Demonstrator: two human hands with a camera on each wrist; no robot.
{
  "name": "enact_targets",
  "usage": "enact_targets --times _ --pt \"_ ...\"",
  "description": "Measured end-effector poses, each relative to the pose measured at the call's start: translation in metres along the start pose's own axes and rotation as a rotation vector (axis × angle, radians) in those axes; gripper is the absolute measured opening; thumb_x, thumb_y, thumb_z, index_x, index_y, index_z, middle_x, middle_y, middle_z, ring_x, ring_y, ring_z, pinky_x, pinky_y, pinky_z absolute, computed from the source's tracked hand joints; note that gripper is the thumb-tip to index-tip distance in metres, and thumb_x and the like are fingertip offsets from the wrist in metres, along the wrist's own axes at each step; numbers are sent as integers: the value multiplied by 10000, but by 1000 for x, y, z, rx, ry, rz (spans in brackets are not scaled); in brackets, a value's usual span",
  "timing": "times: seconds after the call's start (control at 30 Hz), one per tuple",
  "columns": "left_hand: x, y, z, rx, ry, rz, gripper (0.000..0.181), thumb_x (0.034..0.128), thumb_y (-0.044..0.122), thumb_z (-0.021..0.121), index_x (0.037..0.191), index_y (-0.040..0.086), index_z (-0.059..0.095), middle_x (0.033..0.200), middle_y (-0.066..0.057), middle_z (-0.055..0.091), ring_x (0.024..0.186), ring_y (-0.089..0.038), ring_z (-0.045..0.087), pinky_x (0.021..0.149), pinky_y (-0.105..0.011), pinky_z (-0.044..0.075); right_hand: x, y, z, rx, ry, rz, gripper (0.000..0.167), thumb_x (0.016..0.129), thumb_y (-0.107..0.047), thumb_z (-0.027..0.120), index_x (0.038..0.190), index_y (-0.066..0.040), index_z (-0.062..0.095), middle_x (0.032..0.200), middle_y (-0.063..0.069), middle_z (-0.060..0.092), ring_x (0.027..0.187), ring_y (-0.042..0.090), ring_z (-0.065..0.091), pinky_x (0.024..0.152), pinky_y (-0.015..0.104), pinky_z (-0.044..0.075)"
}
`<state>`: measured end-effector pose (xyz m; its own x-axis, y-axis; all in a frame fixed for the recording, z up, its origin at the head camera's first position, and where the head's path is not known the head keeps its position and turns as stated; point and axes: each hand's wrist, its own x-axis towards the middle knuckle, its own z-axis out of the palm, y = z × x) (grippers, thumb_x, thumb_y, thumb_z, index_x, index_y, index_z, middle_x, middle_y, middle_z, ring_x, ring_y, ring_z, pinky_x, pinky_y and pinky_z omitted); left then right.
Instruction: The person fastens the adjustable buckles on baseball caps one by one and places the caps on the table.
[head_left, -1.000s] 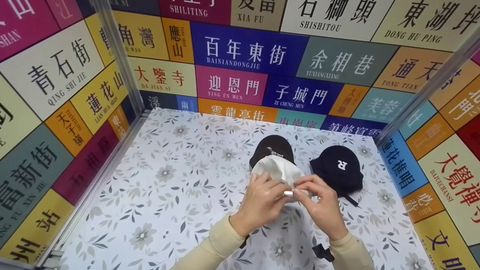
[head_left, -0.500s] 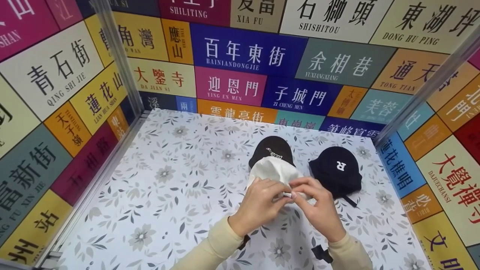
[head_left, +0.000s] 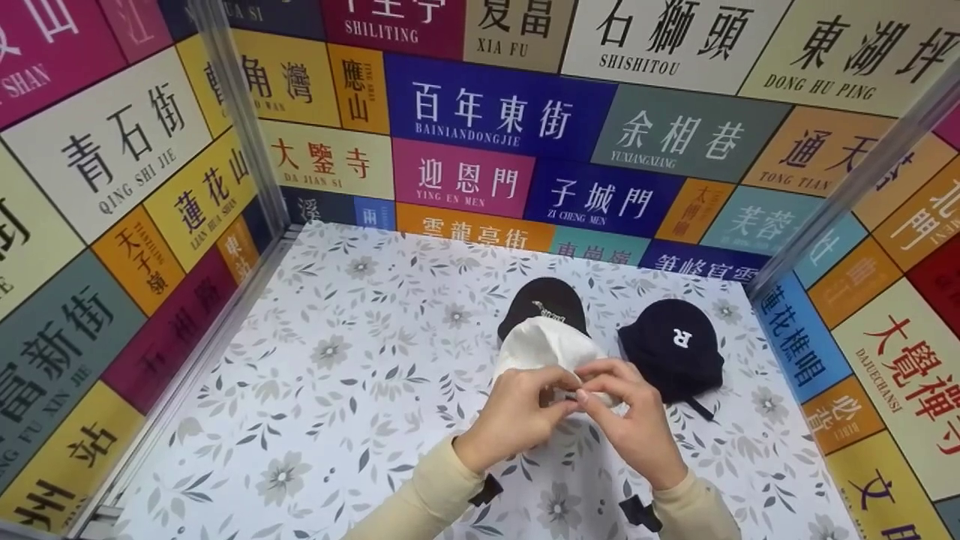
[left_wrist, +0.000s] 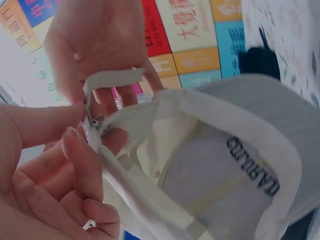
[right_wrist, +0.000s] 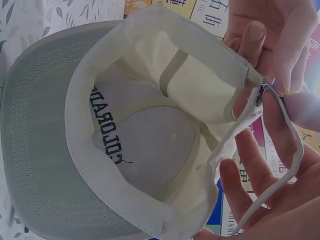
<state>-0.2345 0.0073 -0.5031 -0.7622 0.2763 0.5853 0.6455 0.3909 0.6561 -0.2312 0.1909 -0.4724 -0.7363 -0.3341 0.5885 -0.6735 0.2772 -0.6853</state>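
Note:
A white baseball cap point(head_left: 544, 346) is held between both hands, above the table. In the right wrist view its inside faces the camera, with dark lettering point(right_wrist: 104, 125) showing through and the brim to the left. My left hand point(head_left: 514, 411) pinches the back strap at its metal buckle point(left_wrist: 94, 121), thumb and fingertips close together. From the other side my right hand point(head_left: 634, 412) grips the strap by the same buckle, its fingertips almost meeting the left ones. A loose length of strap point(right_wrist: 296, 155) curves away from the buckle. Fingers partly hide the buckle in the head view.
A dark brown cap point(head_left: 546, 300) lies just behind the white one. To the right, a navy cap point(head_left: 673, 349) with a white R rests on the flower-patterned tabletop point(head_left: 300, 405). Panels with colourful signs point(head_left: 487, 105) enclose the back and sides.
Both hands have stayed at the buckle with small finger shifts, the left hand slightly lower. The pale strap end seen between the fingertips has become mostly hidden in the head view.

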Motion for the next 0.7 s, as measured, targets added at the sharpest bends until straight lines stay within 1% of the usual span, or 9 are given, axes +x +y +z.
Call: enact_targets --times 0.1,0.17,0.2,0.33,0.4,0.5,0.57,0.7 --pt "0 1 -1 -47 -24 -52 223 865 203 805 1081 199 747 796 152 654 594 47 492 559 -122 424 -1 0 1 -37 15 -6 165 790 90 775 796 -71 742 1069 139 685 1044 404 576 924 318 401" --pt "0 2 -2 -74 -32 -77 238 867 191 802 1098 200 747 748 145 618 567 36 489 540 -136 426 -1 0 2 -63 24 -4 173 770 72 806 788 -84 734 1067 110 688 1039 388 584 881 297 411" --pt "0 2 -2 -96 -36 -95 236 868 172 799 1097 202 750 733 141 608 563 30 492 536 -141 428 -1 0 2 -77 27 -3 183 761 59 823 783 -95 727 1066 100 688 1034 380 588 845 285 418" --pt "2 3 -5 -219 -46 -187 262 848 29 770 1062 180 766 733 105 652 580 -2 540 550 -179 466 -3 0 2 -96 25 10 213 740 15 861 773 -117 698 1066 97 685 1035 362 589 812 250 416" --pt "3 3 -6 -262 -46 -230 300 827 -31 750 1051 168 771 759 98 681 622 -15 580 587 -199 498 -3 0 3 -104 23 17 219 742 -4 867 777 -123 687 1074 100 679 1045 349 582 830 239 419" --pt "4 5 -7 -280 -38 -277 336 805 -80 724 1030 164 774 780 93 703 651 -40 624 618 -234 529 -3 0 5 -129 29 15 228 739 -28 876 785 -128 675 1073 102 675 1046 332 574 874 240 410" --pt "3 6 -7 -287 -34 -304 354 792 -96 716 1011 174 777 778 92 703 651 -54 631 613 -246 533 -3 0 7 -143 40 3 243 724 -24 882 787 -127 672 1061 113 677 1040 339 577 907 263 400" --pt "3 8 -9 -283 -32 -328 310 796 -48 755 983 197 784 713 83 671 598 -65 587 548 -243 493 -8 21 9 -194 56 -53 268 705 -87 907 811 -171 676 1064 61 687 1020 278 584 929 300 373"
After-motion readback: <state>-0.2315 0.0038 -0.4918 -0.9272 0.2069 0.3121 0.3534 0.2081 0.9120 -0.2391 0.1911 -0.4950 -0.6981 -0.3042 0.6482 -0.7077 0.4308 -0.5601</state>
